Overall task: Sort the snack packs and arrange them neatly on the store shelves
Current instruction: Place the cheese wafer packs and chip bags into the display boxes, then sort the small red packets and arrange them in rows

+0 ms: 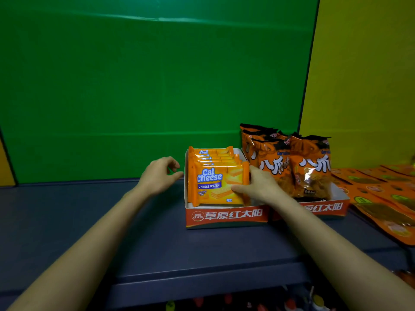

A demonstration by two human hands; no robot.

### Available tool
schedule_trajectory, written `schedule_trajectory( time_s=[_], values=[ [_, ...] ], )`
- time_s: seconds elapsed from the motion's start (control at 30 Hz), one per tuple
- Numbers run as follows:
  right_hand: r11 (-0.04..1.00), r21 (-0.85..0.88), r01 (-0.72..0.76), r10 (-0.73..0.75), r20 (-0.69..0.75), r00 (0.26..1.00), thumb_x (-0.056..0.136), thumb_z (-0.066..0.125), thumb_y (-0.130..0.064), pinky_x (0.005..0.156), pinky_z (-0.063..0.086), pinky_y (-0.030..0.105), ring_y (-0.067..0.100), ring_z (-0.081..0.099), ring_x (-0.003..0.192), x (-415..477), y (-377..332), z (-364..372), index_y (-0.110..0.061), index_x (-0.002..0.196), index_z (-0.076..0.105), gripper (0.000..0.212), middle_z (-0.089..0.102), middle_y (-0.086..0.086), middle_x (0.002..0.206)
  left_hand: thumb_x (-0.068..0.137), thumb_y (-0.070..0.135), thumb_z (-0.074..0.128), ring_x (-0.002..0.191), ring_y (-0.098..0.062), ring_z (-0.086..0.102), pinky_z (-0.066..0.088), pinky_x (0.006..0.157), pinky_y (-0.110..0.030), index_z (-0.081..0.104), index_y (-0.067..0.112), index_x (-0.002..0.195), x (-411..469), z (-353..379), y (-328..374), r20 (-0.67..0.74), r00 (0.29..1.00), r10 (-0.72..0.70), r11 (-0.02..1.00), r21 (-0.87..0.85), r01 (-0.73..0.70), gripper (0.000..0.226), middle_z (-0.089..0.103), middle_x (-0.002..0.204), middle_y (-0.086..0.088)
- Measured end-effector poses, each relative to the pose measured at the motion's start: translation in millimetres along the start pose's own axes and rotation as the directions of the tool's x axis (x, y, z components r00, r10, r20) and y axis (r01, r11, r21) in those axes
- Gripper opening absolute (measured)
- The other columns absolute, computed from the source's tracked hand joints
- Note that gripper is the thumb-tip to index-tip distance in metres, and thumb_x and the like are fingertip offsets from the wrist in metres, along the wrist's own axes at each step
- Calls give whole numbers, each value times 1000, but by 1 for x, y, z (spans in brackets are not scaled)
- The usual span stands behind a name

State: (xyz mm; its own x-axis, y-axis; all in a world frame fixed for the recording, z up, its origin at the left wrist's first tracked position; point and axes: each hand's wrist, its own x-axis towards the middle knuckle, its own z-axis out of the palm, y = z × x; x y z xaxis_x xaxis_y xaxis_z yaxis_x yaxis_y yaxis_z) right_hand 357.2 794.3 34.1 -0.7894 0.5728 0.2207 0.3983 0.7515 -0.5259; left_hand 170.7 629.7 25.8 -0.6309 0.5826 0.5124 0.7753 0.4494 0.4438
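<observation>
Several orange Cal Cheese wafer packs (213,182) stand upright in a row inside a white and red cardboard tray (226,217) on the dark blue shelf (157,239). My right hand (258,186) grips the right edge of the front pack, thumb across its face. My left hand (160,175) hovers just left of the tray with fingers loosely curled and apart, holding nothing. A second tray (325,208) to the right holds several upright orange snack bags (292,167).
Flat orange pouches (386,198) lie spread on the shelf at the far right. A green back wall (146,86) and a yellow side panel (363,75) close in the shelf. Small items show dimly below the shelf's front edge.
</observation>
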Motion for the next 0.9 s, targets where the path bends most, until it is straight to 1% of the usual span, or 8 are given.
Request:
schedule_trajectory(
  time_s=[0.1,0.17,0.27,0.33,0.47,0.57,0.77,0.9],
  values=[
    [996,-70,-59,53,-78,996,80,70,-38,98,43,40,28,53,121,3,-2,9,-10,132,37,67,53,9,133,88,29,61,98,-24,60,46,79,-33,62,12,104,-8,-9,-8,-15,1000,25,984,179,-22,24,66,106,-2],
    [992,-117,-47,36,-100,994,80,70,-37,99,41,41,29,50,123,3,-3,11,-9,135,33,71,49,10,135,90,31,56,100,-22,58,43,76,-31,61,13,108,-14,-15,-12,-19,999,49,958,285,-42,26,64,110,-1],
    [970,-242,23,-65,-170,983,81,68,-38,104,36,38,27,42,129,2,-13,10,-9,141,28,77,42,9,140,91,30,54,104,-24,59,46,79,-33,60,14,109,-24,-27,-24,-25,998,53,926,376,-40,26,65,113,-3],
    [951,-290,110,-173,-201,964,85,63,-37,105,35,37,26,38,131,5,-27,7,-10,142,30,71,40,8,141,90,30,53,104,-26,59,46,80,-33,60,14,109,-31,-37,-33,-29,999,30,907,420,-14,25,65,113,-4],
    [890,-276,362,-397,-82,914,89,57,-33,101,39,36,24,47,125,9,-77,18,-15,131,48,47,52,6,134,91,34,52,106,-26,58,46,81,-33,59,15,111,-50,-63,-57,-57,998,-23,866,498,48,29,65,114,-3],
    [837,-238,493,-506,8,863,89,57,-32,100,43,36,23,53,121,6,-120,45,-16,126,52,41,58,4,129,91,38,50,107,-24,58,46,82,-33,58,15,111,-71,-90,-82,-89,993,-73,837,537,110,31,64,115,-3],
    [794,-122,596,-578,151,802,90,56,-34,97,46,36,21,57,115,-11,-209,116,-19,123,55,37,61,0,125,91,41,50,108,-24,57,46,83,-33,58,16,108,-137,-165,-149,-165,966,-199,770,584,258,31,64,115,-3],
    [789,-35,613,-589,243,771,90,57,-35,96,47,38,20,59,110,-29,-273,166,-20,120,57,33,64,-2,117,90,40,52,107,-27,58,46,81,-34,59,17,105,-188,-221,-197,-190,938,-291,715,609,345,29,64,113,-6]
  ],
)
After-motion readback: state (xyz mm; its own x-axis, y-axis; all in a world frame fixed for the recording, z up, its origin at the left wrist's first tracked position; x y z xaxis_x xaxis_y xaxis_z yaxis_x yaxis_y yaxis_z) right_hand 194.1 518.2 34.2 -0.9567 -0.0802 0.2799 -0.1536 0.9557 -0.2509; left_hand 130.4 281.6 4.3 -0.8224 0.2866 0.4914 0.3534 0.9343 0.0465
